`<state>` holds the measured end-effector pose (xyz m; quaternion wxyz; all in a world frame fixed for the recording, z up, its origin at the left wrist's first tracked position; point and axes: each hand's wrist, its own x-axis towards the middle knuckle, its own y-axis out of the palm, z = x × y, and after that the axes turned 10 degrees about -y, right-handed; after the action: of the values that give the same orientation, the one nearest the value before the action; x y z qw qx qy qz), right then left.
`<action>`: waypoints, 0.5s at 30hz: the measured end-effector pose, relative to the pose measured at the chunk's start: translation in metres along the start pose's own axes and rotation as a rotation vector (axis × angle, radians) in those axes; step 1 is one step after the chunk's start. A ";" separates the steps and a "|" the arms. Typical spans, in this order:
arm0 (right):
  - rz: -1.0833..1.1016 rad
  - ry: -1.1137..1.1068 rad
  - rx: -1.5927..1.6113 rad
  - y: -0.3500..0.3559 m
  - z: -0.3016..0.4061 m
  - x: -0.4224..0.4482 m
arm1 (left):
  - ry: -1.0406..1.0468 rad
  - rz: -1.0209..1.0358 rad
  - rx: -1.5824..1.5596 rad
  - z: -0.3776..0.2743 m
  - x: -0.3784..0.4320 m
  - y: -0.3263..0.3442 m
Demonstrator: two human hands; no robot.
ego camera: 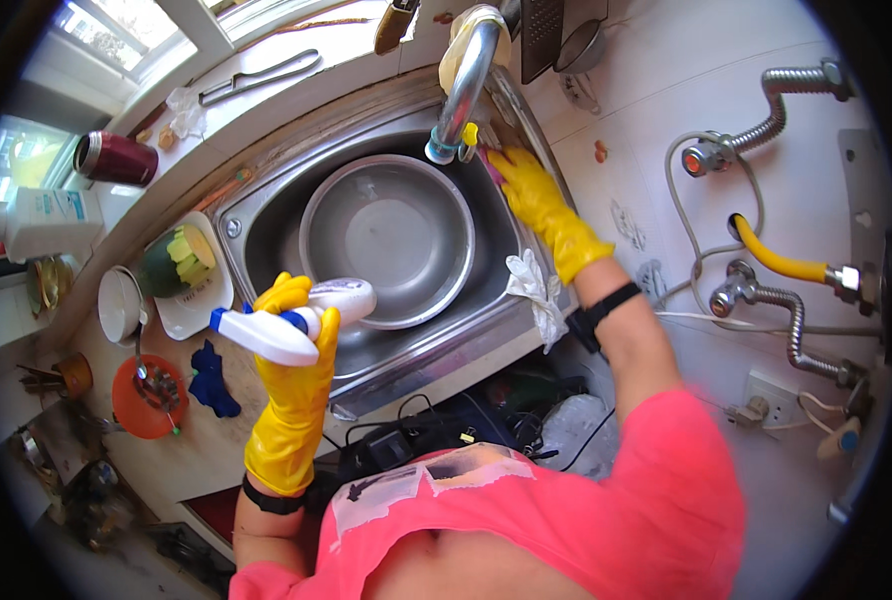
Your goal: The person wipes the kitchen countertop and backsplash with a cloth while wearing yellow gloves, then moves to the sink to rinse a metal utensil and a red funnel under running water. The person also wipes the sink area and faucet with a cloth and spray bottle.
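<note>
In a yellow rubber glove, my left hand (296, 367) grips a white and blue spray bottle (344, 298) over the front left of the sink. My right hand (532, 195), gloved the same way, presses a pink cloth or sponge (493, 166) to the sink's right rim, beside the faucet; its fingertips partly cover it. A round metal basin (386, 232) sits inside the stainless steel sink (262, 214). Above the basin's far right side hangs the curved faucet (464, 90). White disposable gloves (536, 296) lie over the sink's front right corner.
Left of the sink are a white tray (220, 300) with a cut green squash (183, 262), a white bowl (119, 304), an orange bowl (149, 394) and a dark blue cloth (213, 379). A maroon flask (115, 159) and metal tongs (262, 75) lie on the windowsill. Pipes (780, 255) line the right wall.
</note>
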<state>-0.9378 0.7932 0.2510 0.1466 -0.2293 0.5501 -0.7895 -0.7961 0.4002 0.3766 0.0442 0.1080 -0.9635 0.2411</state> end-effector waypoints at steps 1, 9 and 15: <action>-0.031 -0.008 -0.007 -0.005 0.013 -0.021 | 0.024 0.011 -0.012 -0.001 0.000 -0.001; 0.154 0.154 -0.108 -0.021 0.053 -0.078 | 0.009 0.015 -0.093 0.001 -0.012 -0.022; -0.020 0.249 -0.165 0.013 0.022 0.058 | 0.008 0.007 0.014 0.016 -0.019 -0.031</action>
<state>-0.9763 0.7428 0.2564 0.0501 -0.1460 0.6246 -0.7655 -0.7715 0.3692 0.3739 0.0465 0.1037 -0.9620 0.2483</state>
